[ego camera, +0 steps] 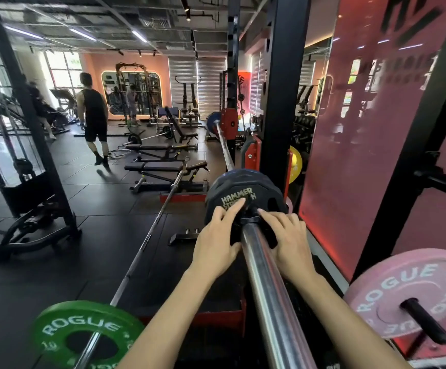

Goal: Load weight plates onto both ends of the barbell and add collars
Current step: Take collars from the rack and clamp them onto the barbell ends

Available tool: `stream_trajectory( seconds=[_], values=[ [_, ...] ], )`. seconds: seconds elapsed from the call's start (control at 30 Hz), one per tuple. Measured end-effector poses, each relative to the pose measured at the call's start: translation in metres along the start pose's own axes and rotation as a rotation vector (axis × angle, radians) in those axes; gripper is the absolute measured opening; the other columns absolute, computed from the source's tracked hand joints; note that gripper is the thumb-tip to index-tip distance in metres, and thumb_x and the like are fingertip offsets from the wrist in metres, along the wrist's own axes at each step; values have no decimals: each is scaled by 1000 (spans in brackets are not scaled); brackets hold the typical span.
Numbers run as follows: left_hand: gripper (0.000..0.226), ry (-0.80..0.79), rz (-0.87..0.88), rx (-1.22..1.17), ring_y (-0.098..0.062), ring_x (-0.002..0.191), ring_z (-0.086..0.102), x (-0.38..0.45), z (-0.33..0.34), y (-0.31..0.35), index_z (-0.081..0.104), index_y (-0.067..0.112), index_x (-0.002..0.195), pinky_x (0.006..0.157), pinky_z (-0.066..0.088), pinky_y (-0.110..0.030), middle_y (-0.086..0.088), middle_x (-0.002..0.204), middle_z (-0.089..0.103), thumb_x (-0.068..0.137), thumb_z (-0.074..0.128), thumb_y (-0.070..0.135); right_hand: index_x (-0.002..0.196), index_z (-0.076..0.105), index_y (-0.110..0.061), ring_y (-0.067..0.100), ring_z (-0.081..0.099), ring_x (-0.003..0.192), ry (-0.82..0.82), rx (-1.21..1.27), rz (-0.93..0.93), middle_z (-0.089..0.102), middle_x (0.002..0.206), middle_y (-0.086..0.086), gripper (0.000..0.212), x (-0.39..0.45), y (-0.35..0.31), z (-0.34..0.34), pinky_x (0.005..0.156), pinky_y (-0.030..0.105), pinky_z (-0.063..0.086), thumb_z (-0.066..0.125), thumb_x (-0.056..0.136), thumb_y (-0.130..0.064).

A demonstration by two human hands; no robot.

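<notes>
Both my hands are on the near end of the barbell [267,283], whose chrome sleeve runs up between my forearms to one black Hammer Strength plate [243,194] already seated on it. My left hand [216,243] lies flat against the plate's face, fingers straight and spread, the fingertips reaching the yellow lettering. My right hand [288,241] rests on the other side of the sleeve, fingers straight and laid over a black collar [251,222] that sits around the sleeve, touching the plate; neither hand curls round anything that I can see. Beyond my fingers the bar's shaft runs on through the black rack upright [283,89] with its red hook, and at the far end I count one blue plate [212,119]. Just past the upright, to the right of my right hand, one yellow plate [295,163] shows its edge. Near my right elbow one pink Rogue plate [413,291] sits on a black storage peg. Below my left forearm one green Rogue plate [83,334] sits on a second barbell [152,225] lying on the floor, which slants away to the left of my left hand. Further off on the left I count two flat benches [160,166], and one person in black [94,118] walking away across the dark rubber floor.
</notes>
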State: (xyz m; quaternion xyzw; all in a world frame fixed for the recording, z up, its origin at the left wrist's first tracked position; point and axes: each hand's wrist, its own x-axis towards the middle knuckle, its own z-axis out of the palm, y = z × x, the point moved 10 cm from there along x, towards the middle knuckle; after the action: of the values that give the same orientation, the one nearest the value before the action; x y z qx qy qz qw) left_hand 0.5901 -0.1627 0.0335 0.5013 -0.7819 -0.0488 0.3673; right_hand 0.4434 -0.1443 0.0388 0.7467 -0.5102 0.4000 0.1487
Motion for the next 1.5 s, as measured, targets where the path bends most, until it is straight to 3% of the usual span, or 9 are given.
stream_trajectory(
  seconds=[0.1, 0.23, 0.37, 0.47, 0.77, 0.87, 1.07, 1.27, 1.5],
  values=[
    [97, -60, 61, 114, -21, 93, 58, 7, -1, 9, 18, 48, 150, 76, 53, -37, 5, 115, 34, 79, 74, 12, 133, 57, -16, 14, 46, 92, 33, 31, 10, 63, 113, -4, 53, -1, -3, -5, 75, 29, 29, 47, 89, -43],
    [102, -112, 121, 184, -25, 109, 54, 10, -2, 15, 15, 46, 152, 86, 53, -41, -1, 124, 37, 78, 73, 9, 134, 53, -14, 16, 47, 91, 8, 2, 24, 63, 114, -3, 57, -3, -7, -4, 76, 32, 31, 49, 87, -47],
    [111, -96, 144, 227, -22, 112, 52, 5, 0, 13, 6, 46, 154, 90, 51, -39, 1, 135, 37, 76, 78, 16, 150, 29, -13, 12, 36, 109, -8, 91, 170, 48, 135, 3, 74, -4, -5, -8, 97, 35, 36, 30, 86, -51],
    [112, -24, 101, 179, -19, 119, 49, -1, 0, 4, 9, 38, 156, 93, 50, -40, 6, 143, 39, 73, 82, 20, 153, 20, -12, 26, 35, 129, -17, -38, 43, 31, 154, 7, 78, -4, -10, -6, 104, 33, 27, 57, 90, -39],
    [92, 163, 109, 112, -11, 107, 50, -9, -10, -1, 47, 27, 144, 88, 53, -35, 16, 139, 54, 63, 88, 14, 148, 33, -10, 26, 40, 121, -79, -128, -61, 36, 151, 3, 64, 4, -13, 0, 94, 37, 36, 42, 92, -40],
    [92, 163, 142, 142, -12, 104, 49, -7, -11, 0, 48, 26, 144, 88, 53, -35, 15, 140, 54, 62, 89, 16, 148, 34, -11, 25, 44, 115, -77, -124, -87, 37, 152, 2, 63, 6, -14, 1, 87, 34, 36, 43, 92, -39],
    [88, 153, 185, 142, -12, 110, 50, -6, -8, 0, 45, 27, 146, 91, 52, -34, 16, 143, 50, 67, 85, 25, 135, 52, -7, 23, 56, 96, 22, -116, -149, 54, 138, 6, 60, 11, -18, -9, 72, 31, 31, 73, 82, -25],
    [84, 151, 216, 145, -12, 109, 50, -1, -10, 2, 48, 27, 143, 92, 51, -36, 14, 138, 52, 67, 84, 30, 130, 56, -6, 19, 59, 109, 17, -129, -138, 59, 133, 6, 53, 13, -19, -10, 77, 27, 27, 68, 85, -31],
    [84, 153, 232, 167, -15, 104, 48, 0, -10, 4, 49, 28, 141, 89, 50, -37, 13, 133, 54, 64, 83, 35, 128, 56, -5, 19, 57, 110, 54, -150, -108, 60, 130, 10, 52, 11, -20, -12, 79, 37, 36, 65, 84, -31]
  ],
)
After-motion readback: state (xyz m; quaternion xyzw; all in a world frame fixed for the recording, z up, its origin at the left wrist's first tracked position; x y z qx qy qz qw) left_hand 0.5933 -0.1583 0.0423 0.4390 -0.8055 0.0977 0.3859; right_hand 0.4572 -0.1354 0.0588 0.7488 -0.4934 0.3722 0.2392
